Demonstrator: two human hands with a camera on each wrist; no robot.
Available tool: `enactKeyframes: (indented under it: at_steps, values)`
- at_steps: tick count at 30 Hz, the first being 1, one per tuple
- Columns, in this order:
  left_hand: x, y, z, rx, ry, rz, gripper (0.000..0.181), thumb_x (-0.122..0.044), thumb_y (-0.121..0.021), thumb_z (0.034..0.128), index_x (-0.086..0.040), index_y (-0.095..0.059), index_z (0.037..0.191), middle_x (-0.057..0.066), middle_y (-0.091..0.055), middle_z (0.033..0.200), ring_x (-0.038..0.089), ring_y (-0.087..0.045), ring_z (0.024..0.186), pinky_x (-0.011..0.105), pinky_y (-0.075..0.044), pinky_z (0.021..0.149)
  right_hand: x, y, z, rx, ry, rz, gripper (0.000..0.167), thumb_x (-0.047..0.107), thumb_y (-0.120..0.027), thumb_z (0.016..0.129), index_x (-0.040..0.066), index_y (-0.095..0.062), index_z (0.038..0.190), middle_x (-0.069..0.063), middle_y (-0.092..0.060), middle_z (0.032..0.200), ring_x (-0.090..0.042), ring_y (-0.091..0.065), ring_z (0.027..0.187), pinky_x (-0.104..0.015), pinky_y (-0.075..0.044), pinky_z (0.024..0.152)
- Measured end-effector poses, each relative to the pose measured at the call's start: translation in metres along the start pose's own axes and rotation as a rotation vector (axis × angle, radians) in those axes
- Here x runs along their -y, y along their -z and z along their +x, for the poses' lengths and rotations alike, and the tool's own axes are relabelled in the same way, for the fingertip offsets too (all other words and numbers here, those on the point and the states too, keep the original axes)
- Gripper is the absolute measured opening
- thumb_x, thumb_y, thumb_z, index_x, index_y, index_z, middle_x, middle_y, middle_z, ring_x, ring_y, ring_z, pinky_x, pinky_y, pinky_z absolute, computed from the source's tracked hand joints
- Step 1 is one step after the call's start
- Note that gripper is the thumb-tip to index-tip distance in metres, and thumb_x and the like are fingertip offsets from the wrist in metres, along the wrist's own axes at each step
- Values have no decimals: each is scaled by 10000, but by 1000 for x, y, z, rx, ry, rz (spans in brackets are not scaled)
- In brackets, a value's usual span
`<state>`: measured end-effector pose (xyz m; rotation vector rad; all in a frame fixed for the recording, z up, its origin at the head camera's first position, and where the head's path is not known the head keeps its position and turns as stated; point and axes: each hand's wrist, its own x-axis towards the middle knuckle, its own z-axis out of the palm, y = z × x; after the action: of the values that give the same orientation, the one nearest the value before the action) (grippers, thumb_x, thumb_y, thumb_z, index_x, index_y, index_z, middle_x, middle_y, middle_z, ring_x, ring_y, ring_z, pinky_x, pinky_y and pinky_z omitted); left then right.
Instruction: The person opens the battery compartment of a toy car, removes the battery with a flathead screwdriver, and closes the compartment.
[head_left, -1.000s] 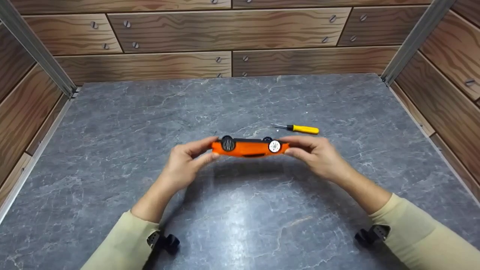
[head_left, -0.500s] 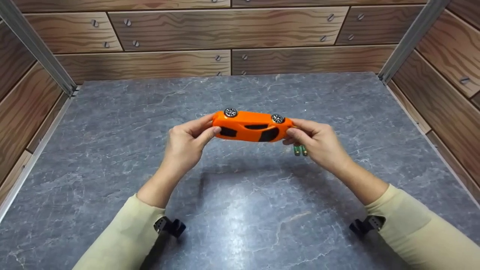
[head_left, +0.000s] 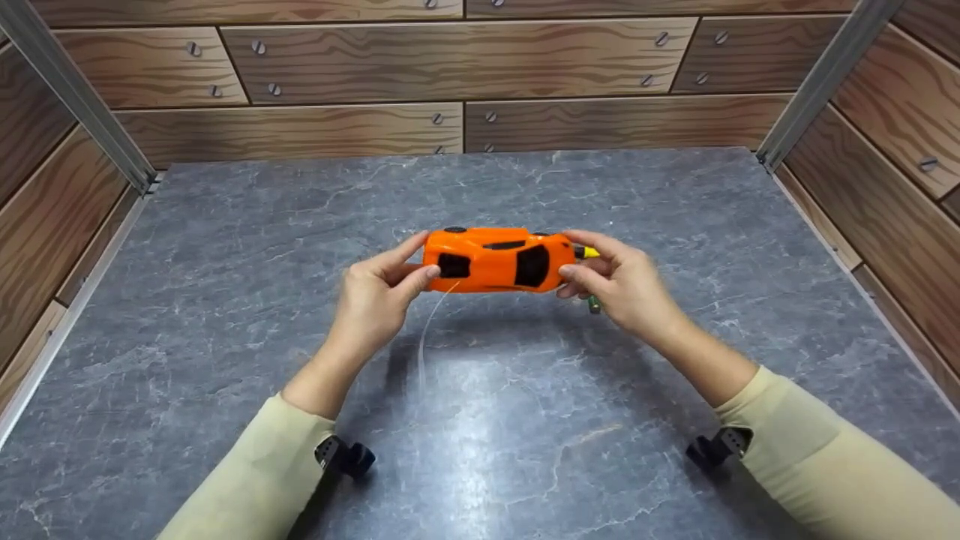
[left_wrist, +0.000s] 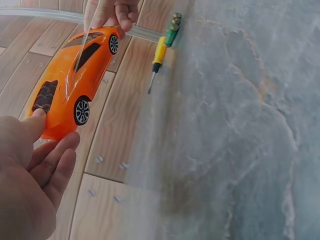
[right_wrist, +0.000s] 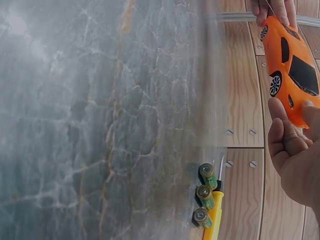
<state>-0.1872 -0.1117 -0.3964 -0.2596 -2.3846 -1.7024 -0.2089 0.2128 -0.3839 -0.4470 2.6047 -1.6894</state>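
An orange toy car (head_left: 491, 259) with black windows is held above the table, its roof turned towards the head camera. My left hand (head_left: 376, 296) grips its rear end, thumb on the dark rear panel (left_wrist: 45, 96). At the front, my right hand (head_left: 626, 285) pinches the nose between thumb and fingers. From the car a thin pale wire (head_left: 424, 330) hangs down in the head view. Behind the right hand lies a yellow-handled screwdriver (right_wrist: 215, 216), mostly hidden in the head view. Beside it, green batteries (right_wrist: 204, 192) stand out in the right wrist view.
The grey marbled tabletop (head_left: 262, 225) spreads around the hands. Wood-patterned walls (head_left: 337, 64) with metal corner posts (head_left: 832, 82) enclose it at the back and sides.
The car has been raised and rolled from wheels-up, through its side, to roof facing the camera. Both hands have kept their grip at its ends. The wire has come into view.
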Motion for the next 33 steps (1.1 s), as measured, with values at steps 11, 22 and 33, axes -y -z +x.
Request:
enactKeyframes:
  at_steps: [11, 22, 33]
  values:
    - [13, -4, 4, 46, 104, -26, 463, -133, -791, 977, -138, -683, 1427, 123, -800, 897, 370, -763, 804, 227, -556, 623, -11, -5, 3, 55, -41, -15, 538, 39, -734, 1000, 26, -572, 1512, -197, -778, 916, -328, -775, 782, -296, -623, 710]
    - [27, -10, 9, 109, 250, -21, 524, -130, -795, 971, -123, -641, 1472, 137, -783, 863, 337, -767, 792, 264, -575, 626, -18, -11, 10, 106, -167, -14, 576, 15, -724, 1001, 2, -524, 1541, -236, -768, 1010, -265, -766, 787, -331, -640, 750]
    - [31, -11, 15, 211, 378, -24, 644, -174, -822, 952, -182, -571, 1545, 78, -801, 938, 258, -765, 792, 231, -447, 483, -22, -14, 15, 158, -200, -234, 644, 119, -808, 954, 50, -545, 1537, -157, -788, 1056, -240, -766, 911, -233, -563, 719]
